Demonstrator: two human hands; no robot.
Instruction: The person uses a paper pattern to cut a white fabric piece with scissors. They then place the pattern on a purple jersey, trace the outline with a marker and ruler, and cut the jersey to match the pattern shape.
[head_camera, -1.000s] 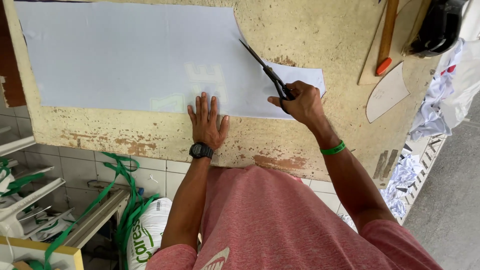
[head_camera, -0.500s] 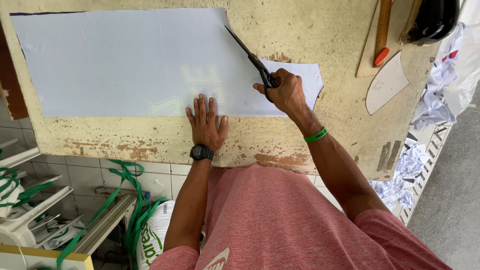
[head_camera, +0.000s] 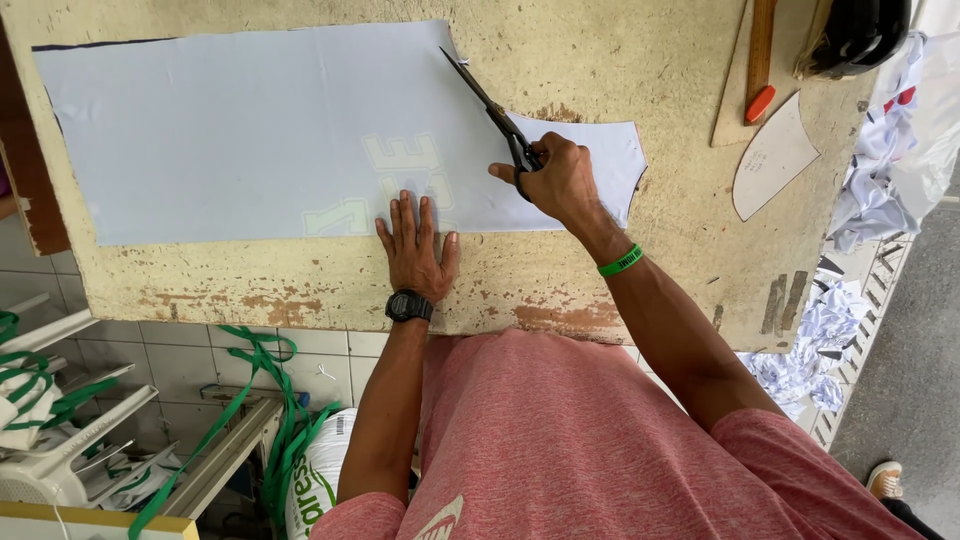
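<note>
A large pale blue-white sheet of fabric lies flat on a worn yellowish worktable. My left hand, with a black wristwatch, presses flat with spread fingers on the sheet's near edge. My right hand, with a green wristband, grips black scissors whose blades point away from me along a cut through the sheet. A smaller cut part of the fabric lies to the right of the scissors.
A wooden ruler with an orange tip, a curved paper pattern piece and a dark object lie at the table's right. Fabric scraps litter the floor at right. Green straps and white plastic furniture sit below left.
My right hand has moved the scissors farther away from me along the cut, with the blades now reaching the sheet's far edge. My left hand has stayed pressed on the near edge.
</note>
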